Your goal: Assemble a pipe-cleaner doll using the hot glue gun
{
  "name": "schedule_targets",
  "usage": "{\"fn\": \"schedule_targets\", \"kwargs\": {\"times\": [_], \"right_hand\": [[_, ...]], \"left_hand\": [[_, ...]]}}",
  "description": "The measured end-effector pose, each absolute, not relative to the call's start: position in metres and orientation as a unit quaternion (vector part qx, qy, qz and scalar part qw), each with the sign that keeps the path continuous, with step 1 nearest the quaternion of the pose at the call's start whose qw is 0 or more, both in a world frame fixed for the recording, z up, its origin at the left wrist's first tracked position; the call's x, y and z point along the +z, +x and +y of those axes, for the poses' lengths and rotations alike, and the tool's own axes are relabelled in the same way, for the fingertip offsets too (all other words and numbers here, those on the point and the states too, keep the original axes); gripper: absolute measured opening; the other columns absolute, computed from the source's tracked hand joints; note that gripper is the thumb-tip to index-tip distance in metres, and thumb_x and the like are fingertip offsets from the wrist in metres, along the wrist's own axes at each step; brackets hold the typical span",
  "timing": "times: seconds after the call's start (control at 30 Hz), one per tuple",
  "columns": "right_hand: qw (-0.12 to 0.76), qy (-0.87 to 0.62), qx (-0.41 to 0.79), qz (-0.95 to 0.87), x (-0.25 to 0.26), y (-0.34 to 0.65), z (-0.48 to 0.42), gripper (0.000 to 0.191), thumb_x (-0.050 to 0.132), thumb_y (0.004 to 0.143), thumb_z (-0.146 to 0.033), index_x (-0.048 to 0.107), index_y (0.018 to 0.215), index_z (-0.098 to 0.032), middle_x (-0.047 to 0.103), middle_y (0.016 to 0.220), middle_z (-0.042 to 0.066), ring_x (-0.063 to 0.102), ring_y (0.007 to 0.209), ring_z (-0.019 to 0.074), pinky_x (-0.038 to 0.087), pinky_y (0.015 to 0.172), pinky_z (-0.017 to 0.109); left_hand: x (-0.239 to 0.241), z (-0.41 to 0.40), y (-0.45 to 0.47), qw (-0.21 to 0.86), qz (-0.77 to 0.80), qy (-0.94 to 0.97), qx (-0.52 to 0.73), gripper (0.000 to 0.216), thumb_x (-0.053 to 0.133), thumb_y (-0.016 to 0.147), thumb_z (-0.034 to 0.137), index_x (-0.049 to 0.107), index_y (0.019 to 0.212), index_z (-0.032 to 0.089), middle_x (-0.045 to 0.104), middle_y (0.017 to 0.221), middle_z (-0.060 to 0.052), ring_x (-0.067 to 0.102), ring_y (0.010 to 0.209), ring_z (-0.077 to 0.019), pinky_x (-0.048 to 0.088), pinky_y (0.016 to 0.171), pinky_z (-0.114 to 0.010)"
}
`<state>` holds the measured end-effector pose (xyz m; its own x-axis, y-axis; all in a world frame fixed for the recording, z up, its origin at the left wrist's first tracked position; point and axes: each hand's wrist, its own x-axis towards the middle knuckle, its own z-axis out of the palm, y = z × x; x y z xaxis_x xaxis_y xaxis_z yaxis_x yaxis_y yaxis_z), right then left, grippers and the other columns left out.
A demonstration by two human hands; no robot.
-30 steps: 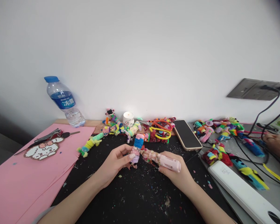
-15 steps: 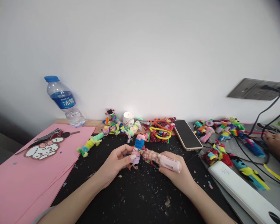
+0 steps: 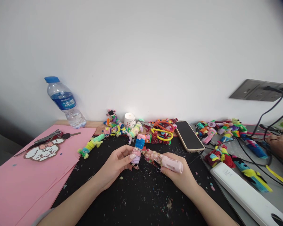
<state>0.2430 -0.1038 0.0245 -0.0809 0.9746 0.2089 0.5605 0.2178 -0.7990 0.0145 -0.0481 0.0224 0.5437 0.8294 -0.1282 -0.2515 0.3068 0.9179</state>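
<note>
In the head view, my only feed, I have the work at the centre of the frame, over a black mat [image 3: 132, 204] sprinkled with scraps. The left hand [image 3: 119, 163] is closed in a pinch, thumb and fingers gripping a fuzzy figure [image 3: 140, 143] of pink, blue and lilac bands. I read that low grip as a way to steady it while leaving the blue and pink upper part exposed. It stands roughly upright, and I can't make out whether its base meets the mat.

The right hand [image 3: 178, 177] is wrapped around a pale pink tool [image 3: 172, 164], probably a glue gun by its shape. Its crusted front end points left at the figure's side; from here I can't tell whether they touch. Gripping it at the back presumably keeps the fingers clear of the tip.

Along the upper edge of the mat, a paper cup [image 3: 130, 121], scissors [image 3: 145, 123] and a phone [image 3: 190, 136] lie within view, likely pushed there to leave working room. At far left, a bottle [image 3: 64, 100] leans near the wall, beyond the pink sheets [image 3: 42, 185]. At the right edge is another person's hand [image 3: 279, 145].
</note>
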Motion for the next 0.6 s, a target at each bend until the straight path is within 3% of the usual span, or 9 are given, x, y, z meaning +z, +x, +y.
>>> {"fn": "schedule_targets", "kwargs": {"times": [0.6], "right_hand": [[0.388,-0.560,0.270,-0.680,0.0276,0.2423,-0.1040,0.011,0.063,0.068,-0.017,0.061,0.079,-0.018,0.063,0.071,0.001,0.057,0.062,0.0145,0.042,0.054,0.022]], "left_hand": [[0.0207,-0.0464,0.0150,0.767,0.299,0.426,0.375,0.016,0.065,0.077,0.026,0.061,0.089,0.015,0.063,0.085,-0.004,0.057,0.070,-0.0128,0.049,0.065,-0.029]]}}
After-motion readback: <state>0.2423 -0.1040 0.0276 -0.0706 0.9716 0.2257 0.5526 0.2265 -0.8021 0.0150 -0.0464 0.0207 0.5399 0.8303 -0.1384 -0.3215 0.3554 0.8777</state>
